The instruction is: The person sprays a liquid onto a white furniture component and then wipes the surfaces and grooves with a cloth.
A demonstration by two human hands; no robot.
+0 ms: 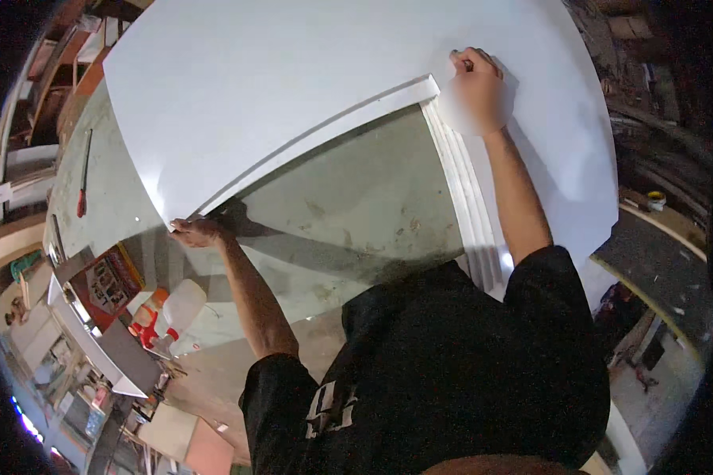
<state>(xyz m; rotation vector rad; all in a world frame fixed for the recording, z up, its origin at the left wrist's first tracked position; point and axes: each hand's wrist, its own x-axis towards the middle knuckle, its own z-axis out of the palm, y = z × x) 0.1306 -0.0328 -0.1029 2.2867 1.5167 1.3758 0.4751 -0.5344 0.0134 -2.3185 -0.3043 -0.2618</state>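
Sheet (293,71) is spread over the worktop (348,210); its left corner is gripped by the left hand (198,232); its near edge is slanted rightward, away, toward the right hand (480,91), laid on top, fingers curled, hold unclear.

Taking the bare middle of the green tabletop (348,190) as the clock's centre, I see a hand could slide through there easily. The raised edge strip (325,134) walls it off from about ten to one, and the ridged white strips (461,178) close it at three. The person's left hand (198,231) fills the corner at nine, while the dark shirt (467,356) blocks five. At eight, the white jug (186,305) and red box (107,285) crowd any way through. Towards twelve, the white sheet (269,63) offers a broad open sweep, with the right hand (481,95) in the way at one.
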